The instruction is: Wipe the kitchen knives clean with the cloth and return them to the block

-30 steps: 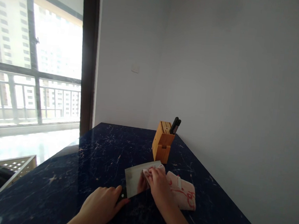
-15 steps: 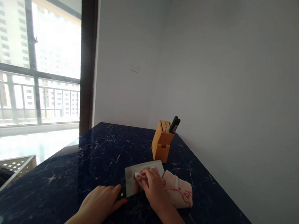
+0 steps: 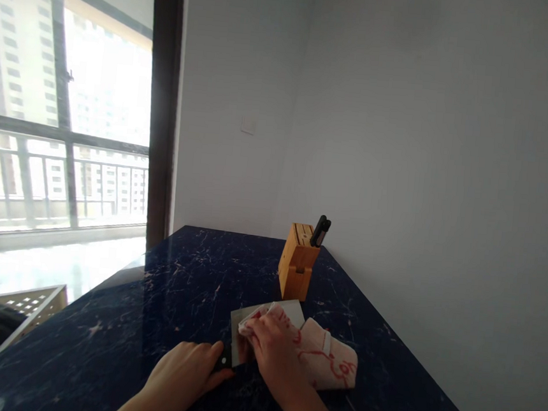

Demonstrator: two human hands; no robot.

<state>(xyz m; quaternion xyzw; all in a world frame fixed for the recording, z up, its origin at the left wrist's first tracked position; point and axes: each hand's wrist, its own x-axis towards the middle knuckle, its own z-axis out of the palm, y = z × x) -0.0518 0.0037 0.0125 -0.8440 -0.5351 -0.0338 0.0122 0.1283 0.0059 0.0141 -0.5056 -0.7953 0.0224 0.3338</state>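
A cleaver with a wide metal blade [image 3: 293, 311] and a black handle lies at the near middle of the dark blue table [image 3: 200, 276]. My left hand [image 3: 187, 370] is wrapped round the handle. Over the blade, my right hand [image 3: 271, 346] presses a bunched part of a white cloth with red markings [image 3: 332, 364] against the metal. The rest of the cloth spreads to the right of that hand onto the table. Part of the blade is hidden under the cloth and fingers.
Just beyond the blade stands a wooden knife block [image 3: 297, 265] with black-handled tools [image 3: 320, 231] in it. A grey wall runs along the right and back. At the lower left are a perforated light-coloured chair [image 3: 39, 306] and a window beyond.
My right hand has shifted slightly left and down over the blade with the cloth. The loose part of the cloth has moved a little and unfolded somewhat. The left hand keeps its hold.
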